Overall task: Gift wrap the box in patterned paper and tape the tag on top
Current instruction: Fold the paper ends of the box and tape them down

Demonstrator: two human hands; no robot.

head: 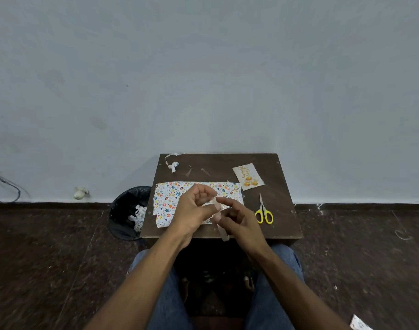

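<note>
A sheet of white patterned paper (170, 201) with coloured eggs lies on the small dark table (282, 225). Whether a box is under it I cannot tell. Both hands hover over the sheet's near right part. My left hand (194, 208) and my right hand (237, 217) pinch a pale strip of tape (221, 231) between their fingertips, and its free end hangs down toward the table's front edge. The cream gift tag (248, 176) with yellow ornaments lies flat at the table's back right.
Yellow-handled scissors (263, 211) lie to the right of the sheet. Tape scraps (172, 164) sit at the back left corner. A black bin (130, 213) with paper offcuts stands on the floor left of the table. The wall is right behind.
</note>
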